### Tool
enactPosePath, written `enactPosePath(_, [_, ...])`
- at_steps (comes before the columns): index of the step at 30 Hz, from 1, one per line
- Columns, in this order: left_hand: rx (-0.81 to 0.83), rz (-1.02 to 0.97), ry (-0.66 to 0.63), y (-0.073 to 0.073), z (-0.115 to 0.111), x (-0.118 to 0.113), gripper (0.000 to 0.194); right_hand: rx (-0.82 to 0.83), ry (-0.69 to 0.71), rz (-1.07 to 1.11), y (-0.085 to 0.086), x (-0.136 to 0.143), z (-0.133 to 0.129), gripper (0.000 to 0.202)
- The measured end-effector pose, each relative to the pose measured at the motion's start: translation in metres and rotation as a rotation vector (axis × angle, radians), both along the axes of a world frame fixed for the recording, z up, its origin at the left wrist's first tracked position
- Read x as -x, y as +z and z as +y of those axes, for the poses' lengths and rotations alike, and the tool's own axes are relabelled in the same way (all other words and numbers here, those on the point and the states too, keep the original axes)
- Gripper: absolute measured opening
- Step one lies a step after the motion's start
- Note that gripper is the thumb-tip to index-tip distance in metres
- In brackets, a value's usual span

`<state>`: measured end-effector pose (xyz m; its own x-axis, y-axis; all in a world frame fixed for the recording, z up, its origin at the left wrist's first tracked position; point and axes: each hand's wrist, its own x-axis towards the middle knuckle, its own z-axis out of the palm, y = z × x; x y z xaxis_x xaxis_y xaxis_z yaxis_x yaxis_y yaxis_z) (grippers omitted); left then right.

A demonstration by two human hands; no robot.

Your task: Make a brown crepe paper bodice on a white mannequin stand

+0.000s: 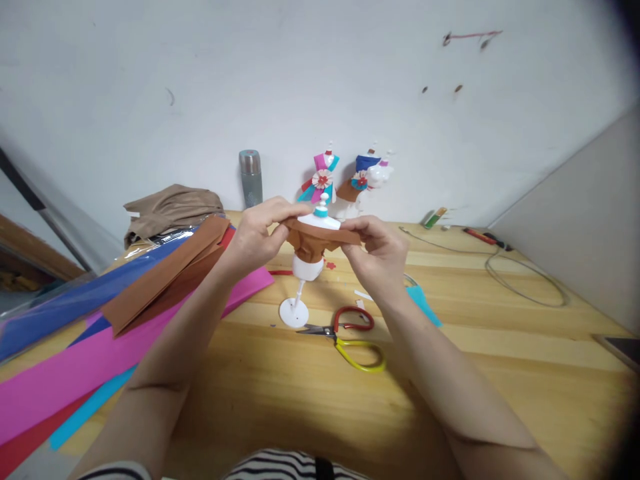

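Note:
A small white dress-form mannequin (307, 268) with a turquoise neck band stands on a round white base (294, 313). Brown crepe paper (314, 235) is wrapped around its chest, gathered below and stretched across under the shoulders. My left hand (263, 230) pinches the paper's left end between thumb and fingers. At the other end, my right hand (377, 250) grips the paper the same way, by the mannequin's right-side shoulder. Scissors (334, 331) with one red and one yellow handle lie open on the table just below the base.
Coloured paper sheets, magenta (125, 347) and brown (170, 273) among them, pile up at left beside a tan cloth (173, 210). Decorated mannequins (323, 177) and a flask (251, 179) stand by the wall. A cable (525, 298) and teal scrap (424, 305) lie at right.

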<state>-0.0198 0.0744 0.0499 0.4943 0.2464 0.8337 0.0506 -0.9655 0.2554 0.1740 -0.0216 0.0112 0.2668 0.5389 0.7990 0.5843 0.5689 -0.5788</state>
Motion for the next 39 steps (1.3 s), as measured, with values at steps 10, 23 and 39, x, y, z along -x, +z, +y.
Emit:
enactPosePath(10, [0.07,-0.001,0.002,0.002,-0.003,0.0,0.035,0.021,0.059,0.133,-0.003,0.001,0.004,0.007])
enactPosePath(23, [0.092,-0.038,-0.137,-0.004,0.004,-0.006,0.037,0.134,0.233,0.248,-0.005,0.005,0.011,0.009])
enactPosePath(39, [0.64,-0.114,-0.225,-0.007,-0.008,-0.014,0.065,0.533,0.813,0.482,-0.025,0.016,0.024,0.045])
